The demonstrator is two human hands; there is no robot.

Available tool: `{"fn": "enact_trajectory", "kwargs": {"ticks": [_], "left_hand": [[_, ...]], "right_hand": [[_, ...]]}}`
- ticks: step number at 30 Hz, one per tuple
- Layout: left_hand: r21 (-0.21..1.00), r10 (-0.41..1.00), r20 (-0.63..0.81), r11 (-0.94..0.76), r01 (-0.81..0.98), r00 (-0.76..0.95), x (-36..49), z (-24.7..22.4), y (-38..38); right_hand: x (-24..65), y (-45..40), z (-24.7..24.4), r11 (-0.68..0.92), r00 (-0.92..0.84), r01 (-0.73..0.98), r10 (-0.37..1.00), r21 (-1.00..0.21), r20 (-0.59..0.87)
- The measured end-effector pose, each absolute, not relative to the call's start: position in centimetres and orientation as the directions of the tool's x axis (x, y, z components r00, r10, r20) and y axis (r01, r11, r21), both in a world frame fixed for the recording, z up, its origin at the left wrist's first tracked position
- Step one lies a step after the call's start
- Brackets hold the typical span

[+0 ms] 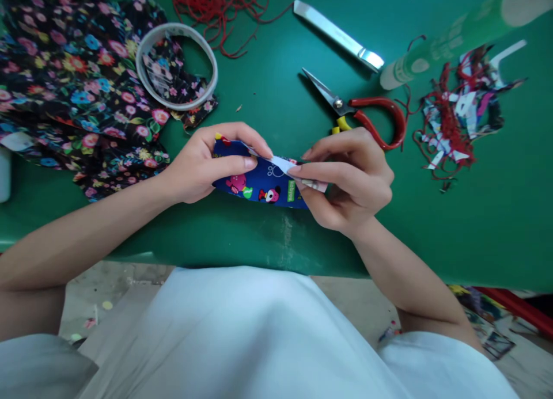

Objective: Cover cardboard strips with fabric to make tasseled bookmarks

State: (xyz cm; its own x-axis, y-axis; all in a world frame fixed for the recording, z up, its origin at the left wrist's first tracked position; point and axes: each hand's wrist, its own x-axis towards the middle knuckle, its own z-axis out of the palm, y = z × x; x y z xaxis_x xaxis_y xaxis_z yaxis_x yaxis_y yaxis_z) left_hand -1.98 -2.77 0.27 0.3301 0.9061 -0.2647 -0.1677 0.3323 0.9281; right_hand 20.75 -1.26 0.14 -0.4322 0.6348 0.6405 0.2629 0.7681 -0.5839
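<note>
Smooth green tabletop (432,232); blue cartoon-print fabric strip (259,183) held between both hands near tabletop's front edge. Left hand (211,163) pinches upper edge, right hand (352,177) pinches turned-up pale underside. Red-handled metal scissors (339,104) just beyond right hand.

Open tabletop (263,99) between the white ring (215,68) and scissors (339,105) leaves passage, while the green cylinder (451,42) and scrap pile (455,122) obstruct the right.

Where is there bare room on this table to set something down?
The widest bare patch of table lies right of the right forearm, below the scrap pile. A smaller, nearly bare one lies beyond the blue fabric, between white ring and scissors. Crowded: upper left, under floral fabric; upper right, around green tube.
</note>
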Motion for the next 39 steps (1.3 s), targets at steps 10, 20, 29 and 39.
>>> {"fn": "enact_trajectory", "kwargs": {"ticks": [10, 20, 29, 39], "left_hand": [[0.937, 0.930, -0.203, 0.276, -0.216, 0.306, -1.9, -0.2, -2.6], [0.962, 0.944, -0.256, 0.269, -0.037, 0.211, -1.4, 0.3, -3.1], [0.970, 0.959, -0.233, 0.242, -0.035, 0.163, -1.3, 0.0, -3.4], [0.960, 0.960, -0.235, 0.254, -0.119, 0.151, -1.1, 0.1, -3.6]], "right_hand": [[21.6, -1.7, -0.1, 0.839, -0.483, 0.493, 0.485, -0.231, 0.729], [21.3, -2.4, 0.1, 0.641, -0.487, 0.566, 0.767, -0.518, 0.417], [20.7, -2.8, 0.4, 0.695, -0.342, 0.464, 0.712, -0.549, 0.613], [19.7, -2.6, 0.6, 0.468, -0.279, 0.437, 0.883, -0.768, 0.379]]}}
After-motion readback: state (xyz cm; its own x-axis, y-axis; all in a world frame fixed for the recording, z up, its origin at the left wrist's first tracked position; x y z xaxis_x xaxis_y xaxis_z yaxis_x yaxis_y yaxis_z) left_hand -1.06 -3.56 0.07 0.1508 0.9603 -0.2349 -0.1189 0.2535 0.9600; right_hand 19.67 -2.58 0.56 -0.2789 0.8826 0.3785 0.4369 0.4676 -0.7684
